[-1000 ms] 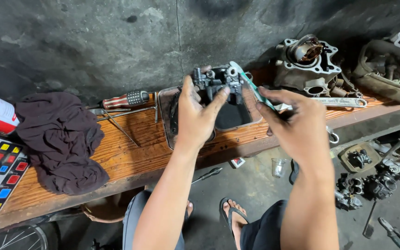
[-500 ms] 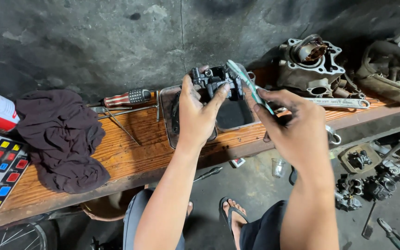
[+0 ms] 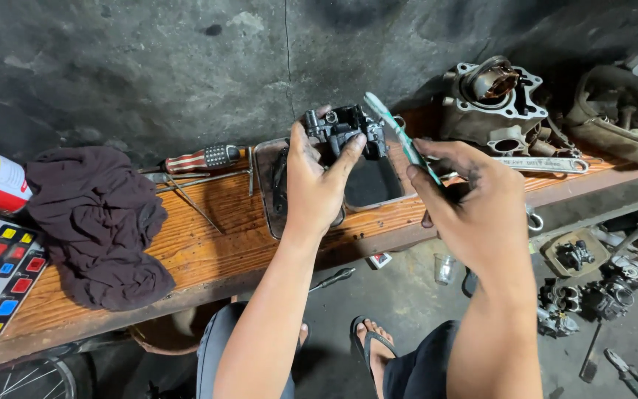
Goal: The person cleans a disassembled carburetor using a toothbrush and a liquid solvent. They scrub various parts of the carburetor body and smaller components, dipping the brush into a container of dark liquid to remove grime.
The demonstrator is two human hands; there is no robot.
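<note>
The right hand pinches a pale green toothbrush, its head against a dark carburetor. The left hand grips that carburetor with fingers curled round it, above a metal tray on the wooden bench. Farther back, 1 engine cylinder sits by the wall.

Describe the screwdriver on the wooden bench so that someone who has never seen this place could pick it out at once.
Find the long wooden bench against the dark wall. Between the dark rag on its left and the metal tray under the left hand, the screwdriver lies along the back edge. Unlike the thin bare metal rods beside it, it has a thick handle striped red and white with a dark grip end.
</note>
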